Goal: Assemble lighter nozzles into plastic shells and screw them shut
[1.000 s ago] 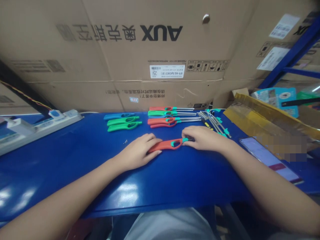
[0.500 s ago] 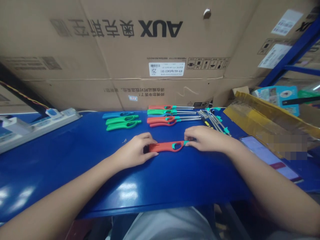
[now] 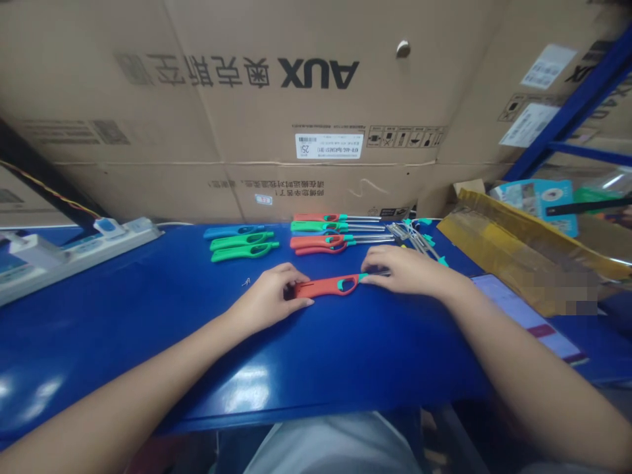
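A red long-nosed lighter point(image 3: 323, 287) with a teal trigger lies across the blue table in front of me. My left hand point(image 3: 270, 296) grips the butt end of its handle between thumb and fingers. At the other end my right hand point(image 3: 397, 270) pinches the teal collar, and a short length of metal tube point(image 3: 379, 272) shows between those fingers. Behind it lies a row of lighters with metal tubes point(image 3: 320, 242), red, green and blue. Tubeless handles, one blue point(image 3: 227, 231) and two green point(image 3: 244, 251), lie to the left. Loose metal tubes with teal collars point(image 3: 419, 240) are piled behind my right hand.
A phone point(image 3: 528, 316) lies right of my right forearm, beside an open cardboard box point(image 3: 494, 243) with yellow tape. A white power strip point(image 3: 83, 257) runs along the left. Large cardboard point(image 3: 237, 125) stands behind the blue table point(image 3: 320, 362). Tiny metal bits point(image 3: 245, 282) lie near my left hand.
The view has shifted slightly. A piece of metal tube now shows between my right fingers at the lighter's front end. Both hands remain on the lighter.
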### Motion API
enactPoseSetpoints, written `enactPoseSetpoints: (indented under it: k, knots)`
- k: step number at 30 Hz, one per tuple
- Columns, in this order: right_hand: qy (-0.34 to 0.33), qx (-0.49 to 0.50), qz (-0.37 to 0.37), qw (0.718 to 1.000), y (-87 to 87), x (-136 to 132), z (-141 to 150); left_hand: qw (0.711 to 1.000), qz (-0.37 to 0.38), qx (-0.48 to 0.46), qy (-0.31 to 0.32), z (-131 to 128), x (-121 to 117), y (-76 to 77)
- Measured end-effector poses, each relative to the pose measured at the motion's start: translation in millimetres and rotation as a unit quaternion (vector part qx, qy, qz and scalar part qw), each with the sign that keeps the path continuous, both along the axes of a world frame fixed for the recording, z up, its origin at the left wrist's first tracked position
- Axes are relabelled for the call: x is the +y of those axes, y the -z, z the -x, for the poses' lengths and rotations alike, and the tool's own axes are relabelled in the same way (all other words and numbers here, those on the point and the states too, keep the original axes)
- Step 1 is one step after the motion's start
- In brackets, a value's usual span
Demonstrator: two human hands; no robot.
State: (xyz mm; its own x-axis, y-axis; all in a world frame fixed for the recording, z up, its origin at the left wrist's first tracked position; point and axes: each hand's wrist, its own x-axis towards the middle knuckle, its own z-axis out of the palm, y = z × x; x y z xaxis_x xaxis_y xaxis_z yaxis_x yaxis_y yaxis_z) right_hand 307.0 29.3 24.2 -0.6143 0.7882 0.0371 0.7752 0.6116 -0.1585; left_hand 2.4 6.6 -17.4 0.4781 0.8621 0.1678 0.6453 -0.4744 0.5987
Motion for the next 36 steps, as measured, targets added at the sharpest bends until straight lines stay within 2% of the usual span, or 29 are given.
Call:
enactPoseSetpoints:
  k: [2, 4, 6, 8, 11, 14, 16, 19, 21, 22, 24, 26, 28, 31, 32, 34, 36]
  knots:
    - [0.062, 0.001, -0.043, 0.997, -3.9, 6.2, -12.3, 1.0, 0.002, 0.002, 0.008, 2.4, 1.7, 0.0]
    - [0.167, -0.017, -0.105, 0.98, -7.4, 13.1, -24.7, 1.0, 0.005, 0.006, 0.016, 4.6, 2.4, -0.9]
    - [0.265, -0.036, -0.118, 0.956, -9.7, 19.1, -34.9, 1.0, 0.009, 0.016, 0.025, 6.2, 2.1, -3.0]
    - [0.332, -0.042, -0.101, 0.937, -9.6, 23.4, -41.9, 0.999, 0.009, 0.03, 0.033, 6.8, 0.7, -6.1]
    - [0.362, -0.061, -0.056, 0.928, -4.0, 27.6, -47.7, 0.998, -0.005, 0.052, 0.045, 5.6, -2.7, -11.0]
    - [0.345, -0.103, -0.005, 0.933, 3.2, 29.8, -49.9, 0.995, -0.027, 0.069, 0.064, 2.8, -5.7, -12.9]
    - [0.342, -0.116, 0.002, 0.932, 4.2, 29.4, -49.9, 0.995, -0.032, 0.069, 0.071, 1.0, -7.1, -12.1]
    - [0.377, -0.073, -0.055, 0.922, -3.3, 25.4, -47.5, 0.995, -0.032, 0.07, 0.069, -1.4, -9.8, -9.5]
    - [0.406, 0.024, -0.148, 0.901, -12.2, 21.3, -42.0, 0.993, -0.042, 0.08, 0.072, -2.9, -13.1, -8.4]
    - [0.404, 0.087, -0.206, 0.887, -16.7, 19.1, -37.2, 0.992, -0.05, 0.087, 0.076, -3.7, -15.3, -8.3]
    - [0.352, 0.232, -0.306, 0.853, -24.1, 14.7, -22.1, 0.989, -0.07, 0.106, 0.082, -5.4, -20.3, -8.8]
    - [0.267, 0.373, -0.322, 0.828, -27.8, 9.8, 0.7, 0.984, -0.086, 0.13, 0.086, -7.3, -25.2, -9.8]
    - [0.186, 0.459, -0.258, 0.83, -27.7, 4.2, 29.0, 0.98, -0.103, 0.15, 0.085, -9.1, -29.1, -10.8]
    - [0.065, 0.494, -0.072, 0.864, -23.0, -3.5, 74.1, 0.977, -0.113, 0.163, 0.084, -11.0, -32.6, -11.8]
    - [0.032, 0.504, -0.006, 0.863, -20.8, -5.1, 88.2, 0.976, -0.113, 0.164, 0.083, -11.3, -33.2, -11.9]
    - [-0.021, 0.533, 0.1, 0.84, -16.6, -6.0, 113.6, 0.977, -0.113, 0.163, 0.083, -11.5, -33.9, -11.8]
    - [-0.034, 0.542, 0.162, 0.824, -12.5, -3.9, 134.6, 0.978, -0.113, 0.153, 0.087, -11.0, -34.0, -10.7]
